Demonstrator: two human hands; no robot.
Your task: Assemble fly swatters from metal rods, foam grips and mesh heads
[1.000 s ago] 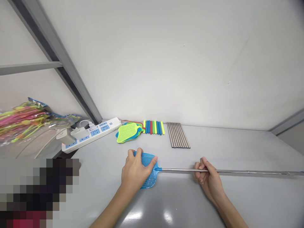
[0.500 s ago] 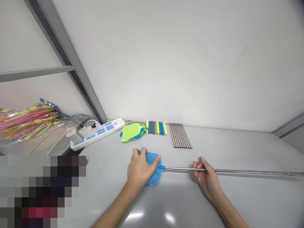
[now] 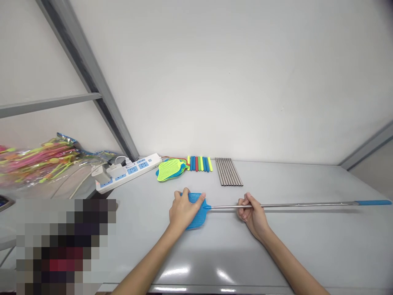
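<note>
A blue fly swatter lies across the grey table with its metal rod (image 3: 294, 204) drawn out long and a blue grip (image 3: 373, 202) at the far right end. My left hand (image 3: 183, 209) is closed on the perforated blue head (image 3: 198, 219), thumb on top, covering its left part. Around the rod, right of the head, the fingers of my right hand (image 3: 252, 211) are curled, thumb along it. Behind my hands lie several loose swatter heads (image 3: 170, 169) in a pile, yellow-green on top, a row of coloured grips (image 3: 199, 164) and a row of metal tubes (image 3: 229, 172).
A white power strip (image 3: 129, 174) with plugs and cables stands at the back left. Beyond it are bagged colourful swatters (image 3: 39, 157) beside a grey metal frame (image 3: 101, 82). A white wall closes off the back of the table. The lower left is pixelated.
The view has shifted, so the swatter's whole blue grip now shows at the right, along with the table's front edge. Both hands keep their hold on the swatter.
</note>
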